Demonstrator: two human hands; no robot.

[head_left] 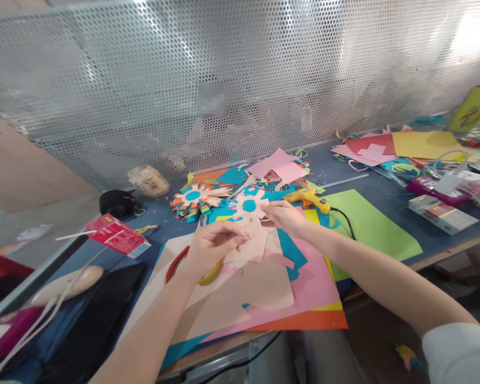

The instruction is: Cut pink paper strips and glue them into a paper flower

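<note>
My right hand (pixel 283 214) pinches the edge of a pale pink paper flower (pixel 240 205) with a blue centre. Lower and to the left, my left hand (pixel 220 242) has its fingertips together over the paper sheets; small pinkish bits show at the fingertips, too small to name. Cut pale paper pieces (pixel 253 245) lie beneath both hands on a stack of pink, blue, yellow and orange sheets (pixel 316 288). Scissors with red and yellow handles (pixel 212 274) are partly hidden behind my left hand. Another layered paper flower (pixel 192 196) lies farther back on the left.
A yellow glue gun (pixel 307 199) with a black cord lies right of the flower, near a green sheet (pixel 372 224). At left are a red carton (pixel 118 234) with a straw and a black flat object (pixel 100 314). A perforated metal screen (pixel 240 69) stands behind.
</note>
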